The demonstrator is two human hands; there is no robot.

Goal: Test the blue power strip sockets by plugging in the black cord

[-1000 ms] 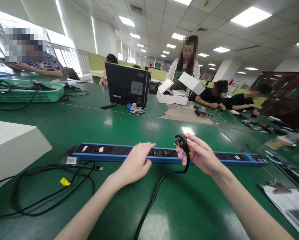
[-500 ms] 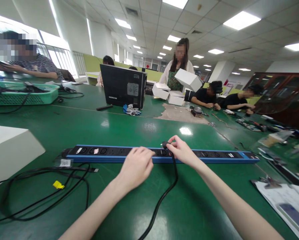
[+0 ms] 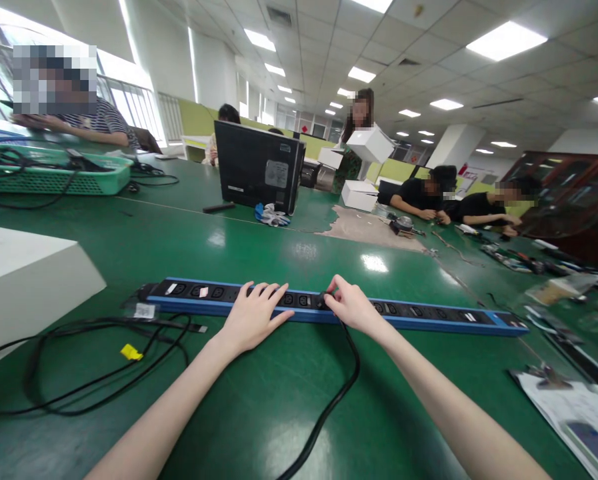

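A long blue-and-black power strip [image 3: 443,324] lies across the green table, its sockets facing up. My left hand [image 3: 253,315] rests flat on the strip left of its middle, fingers spread. Just right of the middle, my right hand [image 3: 351,305] pinches a black power plug [image 3: 323,299] right at the strip's sockets; whether its pins are inside cannot be seen. From the plug a thick black cord [image 3: 335,399] curves down toward the table's near edge. Small white stickers mark some of the sockets at the left end.
At left lie a coiled black cable [image 3: 103,405] with a yellow tag, a white box [image 3: 33,287] and a green basket [image 3: 53,185] of cords. A black computer case [image 3: 256,167] and gloves [image 3: 272,216] stand beyond. A clipboard [image 3: 553,393] lies at right. Several people sit or stand around.
My right hand has brought the plug down onto the strip. The left hand has shifted left and spread its fingers on the strip. Across the table, a person moves white boxes.
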